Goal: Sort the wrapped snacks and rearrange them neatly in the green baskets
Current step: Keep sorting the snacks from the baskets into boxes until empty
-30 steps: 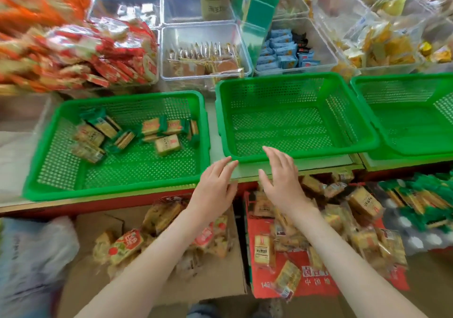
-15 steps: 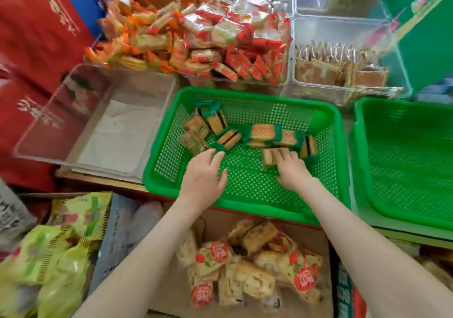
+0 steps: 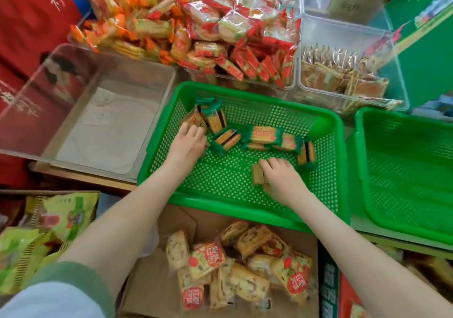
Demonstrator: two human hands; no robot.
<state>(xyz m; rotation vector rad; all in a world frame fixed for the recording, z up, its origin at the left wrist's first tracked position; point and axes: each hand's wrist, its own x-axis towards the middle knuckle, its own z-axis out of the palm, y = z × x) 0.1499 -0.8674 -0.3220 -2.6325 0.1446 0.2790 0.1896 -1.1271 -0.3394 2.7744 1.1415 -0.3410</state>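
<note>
Green plastic fills the middle of my view. It is the basket (image 3: 245, 216), and both hands are inside it.

My left hand (image 3: 187, 143) is at the left side of the basket, palm down. Its fingers are bent and lie on top of the left packet (image 3: 198, 123). I cannot tell if they grip it or only touch it. The bare left arm comes up from the bottom left corner, where I see a green sleeve (image 3: 73, 281).

My right hand (image 3: 282, 178) is nearer to me, close to the middle of the basket. It is curled round a brown packet (image 3: 258, 176), with the thumb on top and the fingers hidden behind. The packet pokes out on the left of the hand and is low over the basket floor. The bare right arm slants in from the bottom right corner, over the basket's near rim.

Between the two hands and a bit further back lie the green packets (image 3: 264, 133). They are in a loose row, some flat and some tipped on edge.

A second basket (image 3: 404, 170) is just to the right. A clear tub (image 3: 110, 121) is on the left. Behind the basket is a red pile (image 3: 220, 35) of snacks. Below the basket is a box (image 3: 152, 281) with more snacks.
</note>
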